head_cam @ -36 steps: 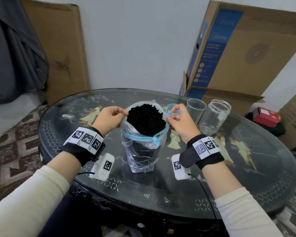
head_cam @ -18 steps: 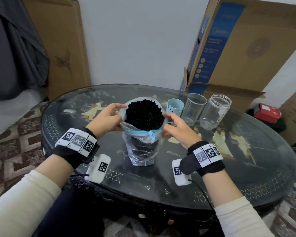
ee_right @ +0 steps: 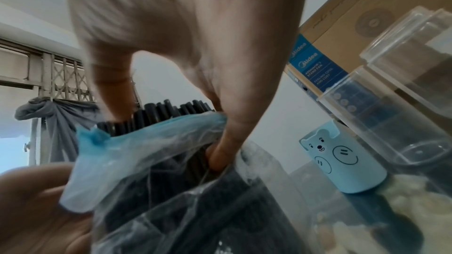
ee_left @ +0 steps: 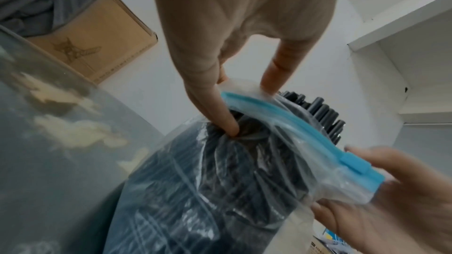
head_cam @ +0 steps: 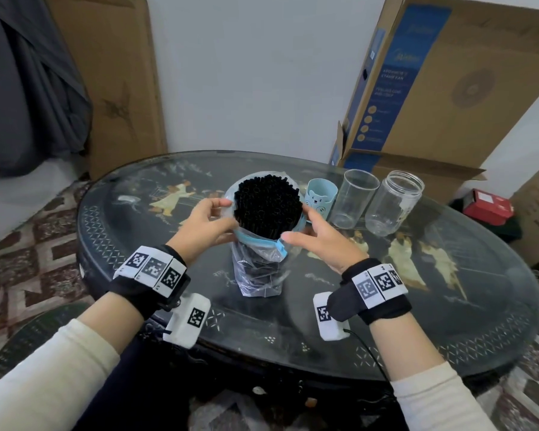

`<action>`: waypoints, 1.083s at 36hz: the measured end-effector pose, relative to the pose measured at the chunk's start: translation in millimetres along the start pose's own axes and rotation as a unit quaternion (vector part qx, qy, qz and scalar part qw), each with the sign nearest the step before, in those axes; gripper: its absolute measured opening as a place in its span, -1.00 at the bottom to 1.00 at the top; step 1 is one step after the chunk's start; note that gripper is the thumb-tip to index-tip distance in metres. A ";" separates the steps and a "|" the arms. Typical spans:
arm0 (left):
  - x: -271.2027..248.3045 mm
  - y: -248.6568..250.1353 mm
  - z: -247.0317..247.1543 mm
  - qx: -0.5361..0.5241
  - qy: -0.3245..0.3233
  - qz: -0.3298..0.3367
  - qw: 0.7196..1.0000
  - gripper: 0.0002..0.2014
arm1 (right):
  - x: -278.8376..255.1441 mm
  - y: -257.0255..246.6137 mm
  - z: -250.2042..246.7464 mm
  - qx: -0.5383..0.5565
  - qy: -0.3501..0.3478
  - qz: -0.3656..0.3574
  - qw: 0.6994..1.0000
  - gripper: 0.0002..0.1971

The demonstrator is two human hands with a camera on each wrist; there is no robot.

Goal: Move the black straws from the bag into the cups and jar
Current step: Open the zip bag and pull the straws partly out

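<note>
A clear zip bag (head_cam: 257, 275) with a blue zipper rim stands upright at the table's middle, packed with black straws (head_cam: 268, 203) whose tips rise above the rim. My left hand (head_cam: 227, 217) pinches the rim's left side. In the left wrist view the left hand (ee_left: 249, 109) has its thumb outside the plastic and a finger over the rim. My right hand (head_cam: 296, 223) holds the rim's right side, thumb along the zipper. In the right wrist view the right hand (ee_right: 166, 138) has one finger on the straws (ee_right: 171, 111). A blue bear cup (head_cam: 319, 197), a clear cup (head_cam: 353, 199) and a clear jar (head_cam: 392, 202) stand to the right, all without straws.
The round glass-topped table (head_cam: 417, 321) has a dark patterned surface. A large cardboard fan box (head_cam: 448, 88) leans against the wall behind the cups. Another flat carton (head_cam: 112, 82) and grey cloth (head_cam: 22, 88) stand at the back left. A red box (head_cam: 487, 206) lies beyond the table's right edge.
Both hands have slid the bag's rim down around the bundle, so more of the straws' tips stand above it. The right hand's thumb has come round to the zipper's front.
</note>
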State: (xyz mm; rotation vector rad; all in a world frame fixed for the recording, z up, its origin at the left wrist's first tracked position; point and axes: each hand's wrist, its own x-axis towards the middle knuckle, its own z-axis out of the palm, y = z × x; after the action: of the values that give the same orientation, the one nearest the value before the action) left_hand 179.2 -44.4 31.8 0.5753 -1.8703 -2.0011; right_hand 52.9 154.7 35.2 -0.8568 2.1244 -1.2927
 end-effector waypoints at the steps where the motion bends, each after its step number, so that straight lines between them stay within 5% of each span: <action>1: -0.6 -1.9 -0.4 0.011 0.003 0.012 1.000 -0.63 | 0.6 0.8 0.5 -0.011 -0.002 -0.007 1.000 0.13; 5: -1.3 -7.7 -0.4 0.061 0.004 0.037 0.997 -0.47 | 1.1 1.4 0.3 -0.098 0.013 -0.030 0.995 0.17; 15: 14.3 -28.8 0.7 0.147 0.025 0.018 0.989 -0.49 | 2.8 10.9 3.0 -0.144 0.011 -0.045 0.988 -0.05; 18: 19.9 -26.5 -6.9 0.157 -0.007 0.008 0.987 -0.55 | 6.8 9.0 -12.0 -0.134 -0.003 -0.006 0.991 -0.38; 21: 24.7 -19.8 -16.2 0.171 -0.029 -0.012 0.985 -0.64 | 16.0 8.5 -28.7 -0.067 0.064 -0.026 0.995 -0.78; 25: 39.7 -11.0 -17.9 0.108 0.001 0.033 0.994 -0.71 | 35.7 -0.3 -42.7 0.038 0.127 -0.034 0.991 -0.83; 28: 50.1 -0.2 -14.0 0.055 -0.007 0.056 0.997 -0.75 | 52.2 -6.4 -46.2 0.063 0.082 -0.055 0.993 -0.77; 33: 61.0 8.9 -8.9 0.048 -0.108 0.073 0.990 -0.78 | 70.9 -14.7 -43.8 0.015 -0.019 -0.069 0.997 -0.64; 39: 76.1 2.9 -12.2 0.084 -0.104 0.060 0.989 -0.75 | 83.8 -11.2 -39.7 0.005 -0.033 -0.060 0.998 -0.71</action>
State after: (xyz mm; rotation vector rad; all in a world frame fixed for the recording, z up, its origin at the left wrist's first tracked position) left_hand 119.9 -93.7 29.3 0.2964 -2.1564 -1.9014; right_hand -28.3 112.6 53.9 -1.0221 2.0408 -1.3153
